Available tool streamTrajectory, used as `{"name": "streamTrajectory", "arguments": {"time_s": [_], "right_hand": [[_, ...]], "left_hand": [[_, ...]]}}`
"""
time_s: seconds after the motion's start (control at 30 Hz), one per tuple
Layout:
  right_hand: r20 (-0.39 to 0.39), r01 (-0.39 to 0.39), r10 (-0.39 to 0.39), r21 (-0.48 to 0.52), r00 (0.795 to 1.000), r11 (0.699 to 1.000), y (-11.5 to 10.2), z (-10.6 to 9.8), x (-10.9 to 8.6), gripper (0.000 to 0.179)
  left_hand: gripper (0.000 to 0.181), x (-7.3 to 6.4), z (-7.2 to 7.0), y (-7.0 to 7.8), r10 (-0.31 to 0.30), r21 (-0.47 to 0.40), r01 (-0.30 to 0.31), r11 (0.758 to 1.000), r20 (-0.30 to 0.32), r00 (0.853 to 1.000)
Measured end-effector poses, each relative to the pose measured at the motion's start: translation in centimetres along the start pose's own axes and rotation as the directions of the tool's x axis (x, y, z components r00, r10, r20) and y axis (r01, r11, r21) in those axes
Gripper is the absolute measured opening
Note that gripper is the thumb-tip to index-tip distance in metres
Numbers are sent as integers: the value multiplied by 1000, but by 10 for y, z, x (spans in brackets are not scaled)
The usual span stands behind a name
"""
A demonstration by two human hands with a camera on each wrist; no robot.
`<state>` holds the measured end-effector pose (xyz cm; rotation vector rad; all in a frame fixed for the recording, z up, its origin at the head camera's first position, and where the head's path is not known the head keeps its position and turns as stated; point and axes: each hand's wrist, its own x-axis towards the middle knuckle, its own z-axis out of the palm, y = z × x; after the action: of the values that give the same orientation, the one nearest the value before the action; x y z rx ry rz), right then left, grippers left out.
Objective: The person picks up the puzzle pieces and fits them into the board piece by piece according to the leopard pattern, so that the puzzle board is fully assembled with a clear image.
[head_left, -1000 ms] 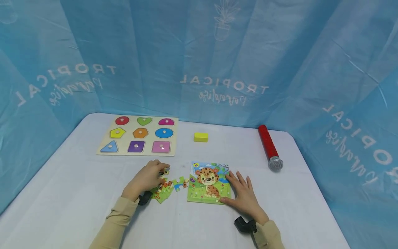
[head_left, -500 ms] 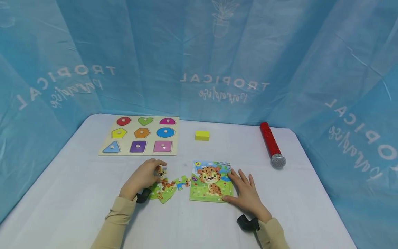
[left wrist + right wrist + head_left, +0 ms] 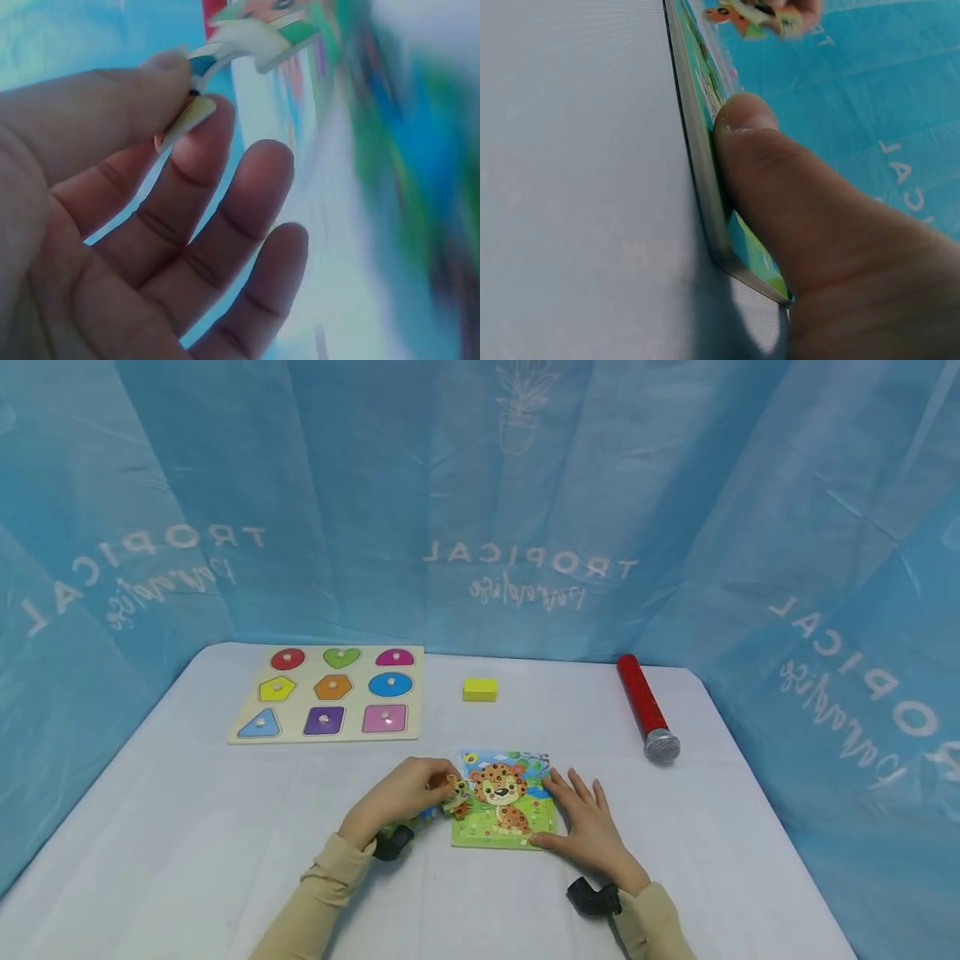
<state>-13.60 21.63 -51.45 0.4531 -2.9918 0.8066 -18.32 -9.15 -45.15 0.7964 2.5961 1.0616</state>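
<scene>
My left hand (image 3: pixel 401 793) pinches a jigsaw puzzle piece (image 3: pixel 458 802) at the left edge of the leopard puzzle board (image 3: pixel 501 839). Thumb and forefinger grip the piece (image 3: pixel 259 45) in the left wrist view, while the other fingers are loosely bent. In the right wrist view the orange-and-green piece (image 3: pixel 754 19) hangs above the board. My right hand (image 3: pixel 592 839) rests along the board's right side with fingers spread, its thumb (image 3: pixel 780 180) pressing near the lower right corner. More loose pieces (image 3: pixel 426 816) lie partly hidden under my left hand.
A wooden shape board (image 3: pixel 356 735) with knobbed pieces lies at the back left. Behind the puzzle board sits a yellow block (image 3: pixel 480 691). A red microphone (image 3: pixel 645 706) lies at the back right. A blue printed curtain (image 3: pixel 375 593) hangs around the white table.
My left hand has lifted the piece from the loose pile and carried it rightward to the puzzle board's left edge. The right hand stays at the board's right side.
</scene>
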Motion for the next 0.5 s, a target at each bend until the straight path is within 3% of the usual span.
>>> {"name": "streamTrajectory", "arguments": {"time_s": [0.13,0.23,0.3,0.43,0.5], "right_hand": [[19,1,-1,1,1000,1000,1,-2,1,90],[26,12,-12,1,1000,1000,0,-1,3,90],[27,17,-17,6,999,1000,0,0,3,90],[26,4,-4,8,1000,1000,0,-2,1,91],[20,-3,3,8,1000,1000,1,-3,-1,91]], "left_hand": [[24,29,24,16,76,-18,-74,997,83,994],[29,42,35,22,81,36,-83,996,63,995],[30,46,40,23,77,154,-77,985,6,997],[31,49,49,23,126,418,-70,906,-106,986],[31,48,50,26,169,491,-84,867,-133,977]]}}
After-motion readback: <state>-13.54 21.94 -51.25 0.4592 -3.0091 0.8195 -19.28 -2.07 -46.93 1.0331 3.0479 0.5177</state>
